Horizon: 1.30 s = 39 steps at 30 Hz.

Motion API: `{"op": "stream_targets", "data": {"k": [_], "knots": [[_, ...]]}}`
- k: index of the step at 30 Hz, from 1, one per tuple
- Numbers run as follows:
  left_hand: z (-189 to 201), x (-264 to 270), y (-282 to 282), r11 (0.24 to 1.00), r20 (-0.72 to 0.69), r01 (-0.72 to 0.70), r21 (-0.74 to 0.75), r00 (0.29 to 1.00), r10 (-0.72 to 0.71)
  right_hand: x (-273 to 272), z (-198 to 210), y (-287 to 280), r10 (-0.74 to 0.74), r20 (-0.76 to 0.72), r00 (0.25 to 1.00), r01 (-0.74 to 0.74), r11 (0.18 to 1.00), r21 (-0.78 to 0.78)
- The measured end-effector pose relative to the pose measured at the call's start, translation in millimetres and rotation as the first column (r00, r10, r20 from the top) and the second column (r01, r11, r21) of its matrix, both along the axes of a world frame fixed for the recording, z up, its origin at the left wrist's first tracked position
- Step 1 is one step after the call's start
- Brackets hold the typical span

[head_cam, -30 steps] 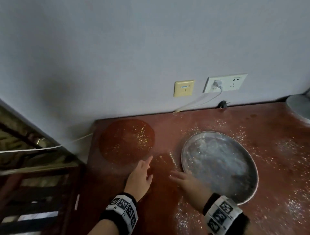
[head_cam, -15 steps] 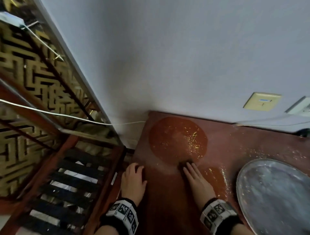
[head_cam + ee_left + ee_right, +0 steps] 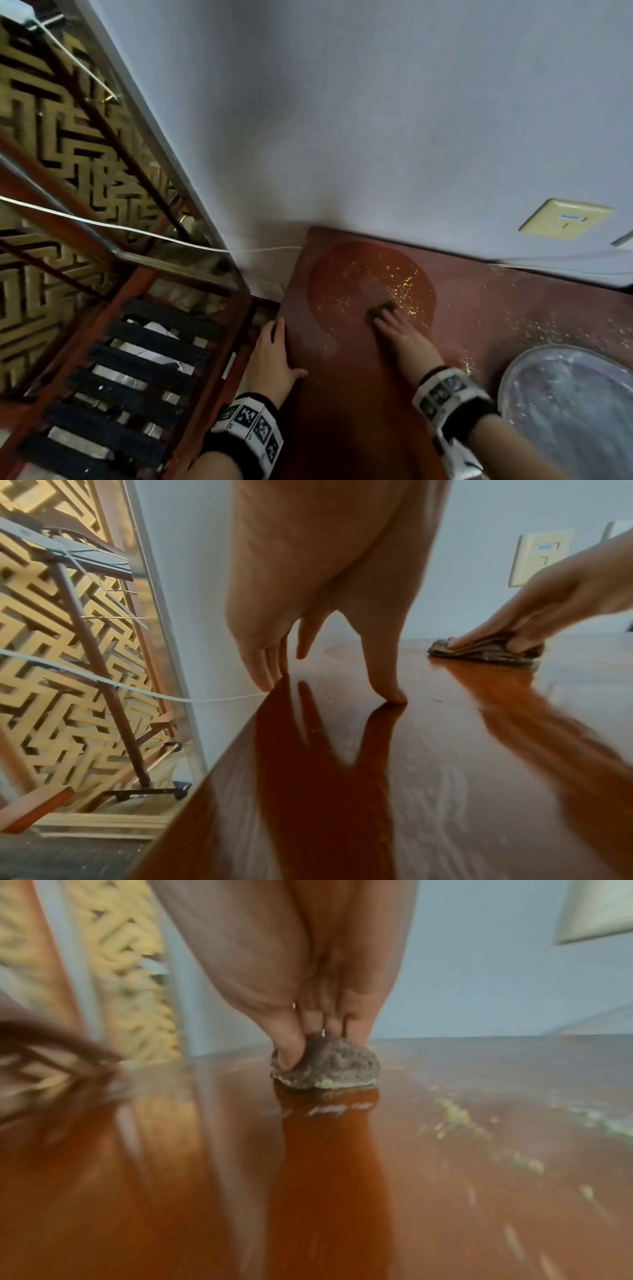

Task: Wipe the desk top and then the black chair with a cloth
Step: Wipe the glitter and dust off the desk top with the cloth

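The red-brown desk top (image 3: pixel 346 411) is glossy and strewn with pale crumbs around a round, brighter patch (image 3: pixel 342 274). My right hand (image 3: pixel 387 318) presses a small grey-brown cloth (image 3: pixel 378 306) onto that patch. In the right wrist view the thumb (image 3: pixel 287 1047) digs into the bunched cloth (image 3: pixel 329 1064) while the fingers lie over it. My left hand (image 3: pixel 277 346) rests on the desk's left edge. Its thumb (image 3: pixel 388 691) is on the top, its straight fingers (image 3: pixel 263 669) reach over the edge, and it holds nothing. The left wrist view also shows the cloth (image 3: pixel 486 650) under the right hand (image 3: pixel 534 607).
A round metal tray (image 3: pixel 565 397), dusted white, lies at the desk's right. The wall (image 3: pixel 376 137) runs along the desk's back with a yellow plate (image 3: pixel 565 219) on it. Left of the desk stands a red-brown frame with black slats (image 3: pixel 137 377). A white cable (image 3: pixel 137 233) crosses above it.
My right hand has slid forward with the cloth into the round patch. The left hand has shifted onto the desk's left edge. The head view has swung left since a second ago.
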<state>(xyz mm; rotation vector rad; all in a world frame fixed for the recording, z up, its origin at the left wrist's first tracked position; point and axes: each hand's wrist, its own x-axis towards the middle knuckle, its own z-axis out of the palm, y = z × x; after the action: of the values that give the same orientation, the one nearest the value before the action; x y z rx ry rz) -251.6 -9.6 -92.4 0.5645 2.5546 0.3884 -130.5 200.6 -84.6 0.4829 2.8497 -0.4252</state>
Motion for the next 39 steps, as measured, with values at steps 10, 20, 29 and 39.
{"op": "stream_targets", "data": {"k": [10,20,29,39], "knots": [[3,-23,-4,0.998,0.096,-0.014,0.065,0.995,0.008,-33,0,-66,0.455,0.097,0.885,-0.424,0.875,-0.234],[-9,-45,-16,0.973,0.245,-0.164,0.163,0.962,0.121,-83,6,-71,0.684,0.215,0.697,-0.640,0.729,-0.243],[-11,-60,-9,0.964,0.296,-0.206,0.170,0.943,0.150,-117,10,-46,0.554,0.176,0.814,-0.528,0.831,-0.175],[-8,-72,0,0.957,0.286,-0.193,0.218,0.950,0.127,-147,6,-19,0.462,0.159,0.872,-0.446,0.886,-0.128]]}}
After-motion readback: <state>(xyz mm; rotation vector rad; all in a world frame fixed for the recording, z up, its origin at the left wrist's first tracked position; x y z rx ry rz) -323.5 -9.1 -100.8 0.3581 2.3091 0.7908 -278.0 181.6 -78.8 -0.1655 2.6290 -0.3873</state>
